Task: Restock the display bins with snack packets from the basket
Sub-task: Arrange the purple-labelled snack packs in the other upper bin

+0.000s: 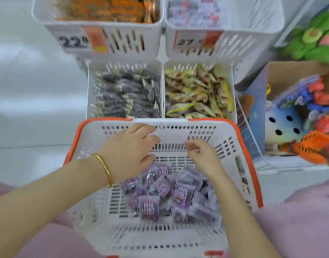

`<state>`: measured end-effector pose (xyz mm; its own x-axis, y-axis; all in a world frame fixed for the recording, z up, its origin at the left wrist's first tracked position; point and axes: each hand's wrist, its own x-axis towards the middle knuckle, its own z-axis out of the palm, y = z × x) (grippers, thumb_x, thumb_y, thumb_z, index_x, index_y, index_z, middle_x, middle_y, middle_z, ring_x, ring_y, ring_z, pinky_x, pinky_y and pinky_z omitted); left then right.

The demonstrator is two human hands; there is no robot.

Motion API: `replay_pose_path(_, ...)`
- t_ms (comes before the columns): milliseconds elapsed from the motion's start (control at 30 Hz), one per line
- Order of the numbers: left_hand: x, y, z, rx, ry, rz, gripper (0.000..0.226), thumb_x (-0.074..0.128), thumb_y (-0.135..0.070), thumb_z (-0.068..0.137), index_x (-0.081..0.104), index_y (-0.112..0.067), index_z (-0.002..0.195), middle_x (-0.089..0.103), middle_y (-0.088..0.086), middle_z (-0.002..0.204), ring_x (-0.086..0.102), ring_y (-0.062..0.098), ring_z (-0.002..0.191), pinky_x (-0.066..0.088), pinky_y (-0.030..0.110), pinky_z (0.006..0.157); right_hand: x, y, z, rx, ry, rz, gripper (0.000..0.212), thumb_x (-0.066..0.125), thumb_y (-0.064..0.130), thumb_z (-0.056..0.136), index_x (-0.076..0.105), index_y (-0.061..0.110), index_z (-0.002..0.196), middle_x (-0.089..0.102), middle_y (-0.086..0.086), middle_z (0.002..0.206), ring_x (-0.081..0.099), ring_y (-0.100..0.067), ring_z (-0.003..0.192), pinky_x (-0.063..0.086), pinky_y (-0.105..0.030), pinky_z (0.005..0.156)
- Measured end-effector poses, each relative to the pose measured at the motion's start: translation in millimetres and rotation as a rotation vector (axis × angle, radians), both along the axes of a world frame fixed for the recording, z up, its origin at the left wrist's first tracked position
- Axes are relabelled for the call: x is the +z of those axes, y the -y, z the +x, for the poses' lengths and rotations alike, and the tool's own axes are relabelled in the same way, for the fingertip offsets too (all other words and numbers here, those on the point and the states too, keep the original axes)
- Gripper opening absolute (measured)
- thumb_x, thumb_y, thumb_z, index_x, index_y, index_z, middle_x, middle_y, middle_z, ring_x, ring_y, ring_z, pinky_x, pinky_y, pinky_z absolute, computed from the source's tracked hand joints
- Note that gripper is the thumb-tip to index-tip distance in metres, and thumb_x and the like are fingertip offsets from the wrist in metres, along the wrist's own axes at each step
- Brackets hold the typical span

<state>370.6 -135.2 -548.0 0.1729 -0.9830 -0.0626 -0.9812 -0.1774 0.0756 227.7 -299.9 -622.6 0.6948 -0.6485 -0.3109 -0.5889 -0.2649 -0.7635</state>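
Basket point(178, 121) of purple packets point(167, 192) fronts full bins point(88, 94); left hand point(130, 151) flat-fingered, right hand point(202, 155) loosely curled, seemingly empty; toys point(299, 116) beside.

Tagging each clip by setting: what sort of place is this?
Most likely a shop aisle: stocked white display bins carry price labels, and an orange-rimmed shopping basket of purple packets sits before them.
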Motion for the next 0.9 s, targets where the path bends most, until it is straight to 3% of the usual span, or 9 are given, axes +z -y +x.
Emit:
replay_pose_path(67, -12.3, -12.4, -6.3, -0.023, 0.038, 0.025, 0.041, 0.043, -0.036, 0.077, 0.068, -0.012, 0.097, 0.065, 0.014, 0.111, 0.063, 0.035, 0.099, 0.058, 0.045, 0.07, -40.8, -14.0, -14.1, -0.069, -0.124, -0.026, 0.033, 0.047, -0.001, 0.092, 0.06, 0.005, 0.121, 0.06, -0.011, 0.124, 0.056, -0.025, 0.113, 0.042, -0.03, 0.092)
replay_pose_path(233, -33.3, -36.9, -11.1, -0.065, 0.084, 0.08, 0.045, 0.036, -0.038, 0.077, 0.07, -0.013, 0.092, 0.067, 0.011, 0.105, 0.066, 0.031, 0.094, 0.058, 0.04, 0.064, -105.3, -16.8, -20.7, -0.006, -0.342, -0.255, 0.048, 0.05, -0.002, 0.089, 0.045, 0.01, 0.136, 0.048, -0.012, 0.135, 0.048, -0.03, 0.12, 0.045, -0.039, 0.094)
replay_pose_path(367, -44.0, -41.4, -2.8, -0.088, 0.092, 0.099, 0.037, 0.077, -0.033, 0.062, 0.07, -0.014, 0.093, 0.067, 0.01, 0.101, 0.067, 0.031, 0.091, 0.058, 0.039, 0.062, -133.1, 18.9, -10.4, 0.194, -0.568, -0.243, 0.078, 0.066, 0.02, 0.085, 0.022, 0.016, 0.149, 0.035, -0.01, 0.149, 0.031, -0.03, 0.136, 0.037, -0.043, 0.107)
replay_pose_path(433, -45.2, -38.7, -0.1, -0.056, 0.063, 0.128, 0.04, 0.082, -0.029, 0.058, 0.069, -0.014, 0.092, 0.067, 0.01, 0.1, 0.067, 0.031, 0.089, 0.058, 0.039, 0.061, -139.0, 21.0, -10.8, 0.359, -0.666, -0.153, 0.092, 0.073, 0.032, 0.08, 0.014, 0.02, 0.15, 0.036, -0.009, 0.148, 0.034, -0.03, 0.135, 0.039, -0.046, 0.104)
replay_pose_path(533, -39.2, -31.8, -2.8, -0.04, 0.033, 0.158, 0.033, 0.071, -0.028, 0.069, 0.067, -0.011, 0.097, 0.064, 0.011, 0.106, 0.064, 0.031, 0.096, 0.057, 0.039, 0.067, -144.3, 8.9, -6.8, 0.457, -0.642, -0.244, 0.088, 0.077, 0.029, 0.076, 0.025, 0.017, 0.146, 0.04, -0.007, 0.145, 0.037, -0.03, 0.131, 0.04, -0.044, 0.103)
replay_pose_path(600, -36.5, -24.5, -7.3, -0.001, 0.024, 0.191, 0.037, 0.05, -0.031, 0.089, 0.054, -0.014, 0.122, 0.048, 0.007, 0.131, 0.047, 0.027, 0.122, 0.048, 0.039, 0.093, -140.5, 5.8, 0.8, 0.514, -0.667, -0.344, 0.07, 0.077, 0.028, 0.075, 0.042, 0.014, 0.134, 0.047, -0.007, 0.135, 0.039, -0.029, 0.126, 0.043, -0.043, 0.099)
replay_pose_path(667, -36.7, -18.0, -8.2, 0.018, 0.032, 0.303, 0.041, 0.037, -0.034, 0.096, 0.039, -0.02, 0.135, 0.031, 0.001, 0.144, 0.03, 0.021, 0.132, 0.036, 0.035, 0.106, -132.8, 9.5, 5.8, 0.553, -0.72, -0.347, 0.051, 0.074, 0.024, 0.076, 0.052, 0.014, 0.121, 0.052, -0.005, 0.121, 0.045, -0.026, 0.116, 0.047, -0.038, 0.09)
replay_pose_path(767, -37.0, -9.6, -9.8, 0.004, 0.022, 0.315, 0.04, 0.038, -0.035, 0.096, 0.039, -0.02, 0.133, 0.032, 0.002, 0.141, 0.031, 0.021, 0.129, 0.036, 0.036, 0.104, -119.9, 20.3, 4.5, 0.543, -0.798, -0.249, 0.049, 0.071, 0.014, 0.074, 0.051, 0.015, 0.118, 0.058, -0.004, 0.107, 0.054, -0.023, 0.099, 0.051, -0.033, 0.075)
replay_pose_path(900, -36.6, -2.1, -13.6, -0.012, -0.005, 0.33, 0.039, 0.04, -0.034, 0.096, 0.041, -0.019, 0.132, 0.033, 0.003, 0.141, 0.032, 0.022, 0.128, 0.037, 0.039, 0.103, -109.9, 22.5, -3.0, 0.531, -0.773, -0.292, 0.055, 0.074, 0.011, 0.075, 0.048, 0.015, 0.124, 0.06, -0.007, 0.114, 0.056, -0.025, 0.102, 0.05, -0.032, 0.08)
